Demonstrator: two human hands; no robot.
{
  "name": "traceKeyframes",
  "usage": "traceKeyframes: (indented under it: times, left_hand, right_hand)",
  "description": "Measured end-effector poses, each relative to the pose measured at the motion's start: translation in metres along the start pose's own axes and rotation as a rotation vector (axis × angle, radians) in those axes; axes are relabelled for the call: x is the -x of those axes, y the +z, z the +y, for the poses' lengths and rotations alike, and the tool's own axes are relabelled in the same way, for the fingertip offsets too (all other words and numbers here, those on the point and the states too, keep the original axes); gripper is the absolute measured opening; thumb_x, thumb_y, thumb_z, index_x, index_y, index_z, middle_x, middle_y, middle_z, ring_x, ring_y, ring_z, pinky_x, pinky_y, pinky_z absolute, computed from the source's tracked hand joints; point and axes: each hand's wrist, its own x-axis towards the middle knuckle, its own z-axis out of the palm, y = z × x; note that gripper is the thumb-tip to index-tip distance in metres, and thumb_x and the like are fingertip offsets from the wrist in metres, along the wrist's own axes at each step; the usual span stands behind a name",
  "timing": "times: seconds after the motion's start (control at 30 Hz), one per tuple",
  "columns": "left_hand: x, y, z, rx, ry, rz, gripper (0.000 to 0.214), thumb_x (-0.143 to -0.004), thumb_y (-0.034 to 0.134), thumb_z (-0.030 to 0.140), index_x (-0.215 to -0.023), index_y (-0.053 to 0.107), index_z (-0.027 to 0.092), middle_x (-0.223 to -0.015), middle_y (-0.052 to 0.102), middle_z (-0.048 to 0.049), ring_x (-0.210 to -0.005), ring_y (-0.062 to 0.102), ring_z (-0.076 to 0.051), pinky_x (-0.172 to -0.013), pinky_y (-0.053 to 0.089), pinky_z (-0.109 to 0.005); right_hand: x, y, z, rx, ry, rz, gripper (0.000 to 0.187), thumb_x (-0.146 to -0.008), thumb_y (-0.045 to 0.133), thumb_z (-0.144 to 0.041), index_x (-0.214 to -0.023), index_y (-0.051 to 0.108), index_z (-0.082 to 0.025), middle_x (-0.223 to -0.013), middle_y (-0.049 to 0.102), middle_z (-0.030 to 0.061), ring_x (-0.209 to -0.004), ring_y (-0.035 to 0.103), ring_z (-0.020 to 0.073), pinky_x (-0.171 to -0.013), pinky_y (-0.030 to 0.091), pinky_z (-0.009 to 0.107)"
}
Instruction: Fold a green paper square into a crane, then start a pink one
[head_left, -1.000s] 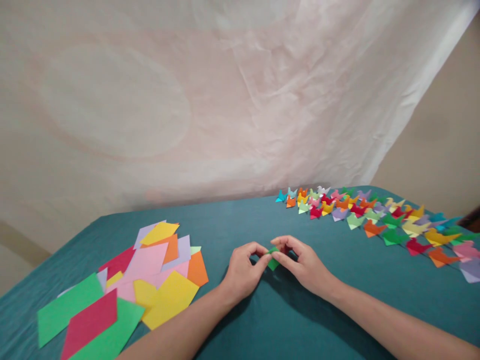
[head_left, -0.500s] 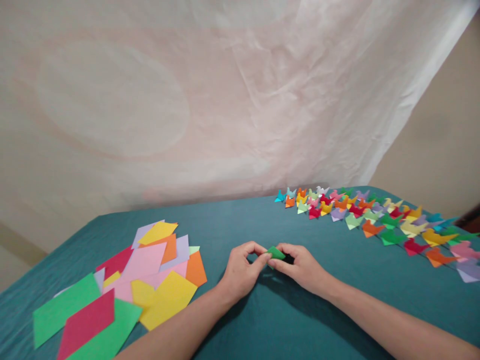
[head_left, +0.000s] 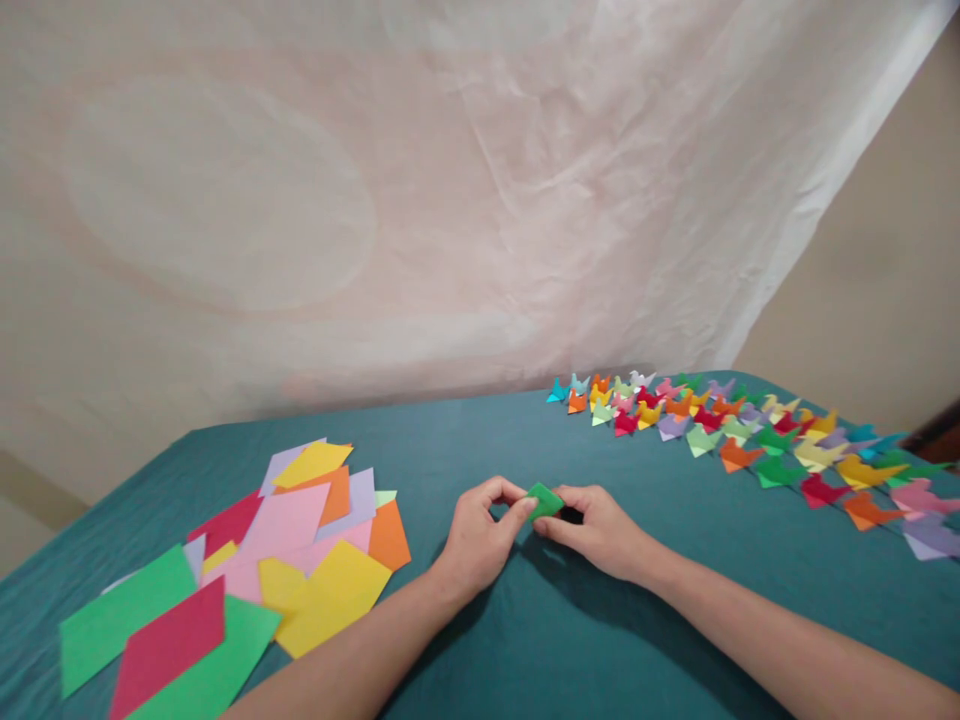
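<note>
A small folded piece of green paper (head_left: 544, 501) is held between my two hands, in the middle of the view above the cloth. My left hand (head_left: 484, 525) pinches its left edge between thumb and forefinger. On its right edge, the thumb and forefinger of my right hand (head_left: 600, 525) are closed in the same way. My fingertips cover parts of the paper, so its exact folds are hard to make out.
Loose paper sheets in many colours, such as a yellow sheet (head_left: 337, 595), overlap on the left. Several rows of folded paper birds, among them an orange bird (head_left: 740, 455), stand on the right. Dark green cloth (head_left: 465, 440) covers the table; a pale sheet (head_left: 450, 200) hangs behind.
The green paper has tilted up, so more of its face shows between my fingers. Both hands keep their pinch at nearly the same spot. The whole view has shifted slightly.
</note>
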Motion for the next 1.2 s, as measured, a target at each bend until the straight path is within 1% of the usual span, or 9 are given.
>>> traceKeyframes:
  times: [0.17,0.3,0.37,0.47,0.6,0.73,0.87,1.03,1.2]
  left_hand:
    - [-0.002,0.002,-0.004,0.027,-0.022,0.006,0.016,-0.079,0.056,0.026,-0.071,0.064,0.015,-0.071,0.065,-0.0016,-0.068,0.057,-0.014,-0.067,0.041,-0.024]
    - [-0.004,0.002,-0.008,0.079,-0.042,0.020,0.020,-0.080,0.056,0.030,-0.071,0.062,0.014,-0.070,0.064,-0.0020,-0.065,0.055,-0.014,-0.066,0.042,-0.024]
    - [-0.005,0.001,-0.010,0.092,-0.049,0.021,0.020,-0.079,0.056,0.031,-0.071,0.062,0.014,-0.070,0.063,-0.0019,-0.065,0.054,-0.013,-0.064,0.042,-0.023]
    - [-0.005,0.000,-0.011,0.104,-0.068,-0.010,0.021,-0.079,0.057,0.032,-0.070,0.061,0.013,-0.066,0.062,-0.0011,-0.061,0.053,-0.012,-0.061,0.042,-0.022]
    - [-0.003,0.001,-0.010,0.082,-0.067,-0.056,0.018,-0.078,0.058,0.029,-0.068,0.061,0.013,-0.064,0.061,-0.0004,-0.059,0.052,-0.012,-0.060,0.041,-0.022]
    - [-0.002,0.001,-0.007,0.048,-0.064,-0.080,0.018,-0.077,0.057,0.028,-0.067,0.061,0.013,-0.063,0.061,-0.0006,-0.060,0.053,-0.012,-0.060,0.042,-0.022]
    - [-0.002,0.001,-0.006,0.021,-0.059,-0.086,0.018,-0.077,0.058,0.028,-0.067,0.062,0.013,-0.064,0.062,-0.0007,-0.061,0.054,-0.012,-0.060,0.042,-0.022]
    - [-0.002,0.002,-0.005,0.019,-0.053,-0.089,0.017,-0.077,0.058,0.027,-0.066,0.061,0.013,-0.062,0.061,-0.0005,-0.059,0.054,-0.012,-0.059,0.042,-0.022]
    - [-0.001,0.003,-0.007,0.028,-0.047,-0.096,0.018,-0.078,0.057,0.027,-0.066,0.061,0.013,-0.063,0.061,-0.0005,-0.060,0.054,-0.012,-0.059,0.042,-0.022]
  right_hand:
    - [-0.001,0.000,0.000,-0.041,0.033,-0.019,0.018,-0.076,0.059,-0.029,-0.069,0.063,-0.013,-0.061,0.054,-0.0020,-0.057,0.044,0.0106,-0.055,0.035,0.022]
    - [-0.002,-0.001,0.000,-0.058,0.043,0.023,0.021,-0.077,0.060,-0.032,-0.067,0.061,-0.013,-0.056,0.049,-0.0037,-0.053,0.040,0.0092,-0.050,0.031,0.021]
    - [-0.002,-0.002,-0.001,-0.070,0.024,0.066,0.021,-0.077,0.061,-0.034,-0.072,0.061,-0.014,-0.059,0.050,-0.0036,-0.055,0.042,0.0094,-0.051,0.033,0.021]
    - [-0.002,-0.003,-0.001,-0.145,-0.007,0.107,0.024,-0.079,0.060,-0.037,-0.086,0.062,-0.015,-0.068,0.057,-0.0015,-0.061,0.047,0.0107,-0.056,0.038,0.022]
    - [-0.003,-0.002,0.002,-0.213,-0.020,0.146,0.027,-0.080,0.058,-0.040,-0.090,0.062,-0.015,-0.074,0.061,0.0009,-0.066,0.052,0.0124,-0.063,0.042,0.024]
    - [-0.003,-0.001,0.004,-0.169,-0.031,0.177,0.027,-0.081,0.057,-0.041,-0.087,0.063,-0.016,-0.073,0.061,0.0012,-0.066,0.052,0.0133,-0.063,0.043,0.025]
    - [-0.002,-0.002,0.000,-0.077,-0.043,0.163,0.027,-0.083,0.052,-0.041,-0.079,0.062,-0.016,-0.068,0.058,0.0001,-0.064,0.051,0.0130,-0.062,0.042,0.024]
    - [-0.001,-0.002,-0.005,0.018,-0.107,0.176,0.024,-0.085,0.049,-0.036,-0.075,0.058,-0.017,-0.065,0.054,-0.0009,-0.062,0.049,0.0124,-0.061,0.040,0.023]
    - [-0.002,-0.003,-0.004,0.066,-0.132,0.197,0.023,-0.085,0.050,-0.036,-0.074,0.058,-0.017,-0.066,0.055,-0.0007,-0.063,0.050,0.0128,-0.062,0.041,0.024]
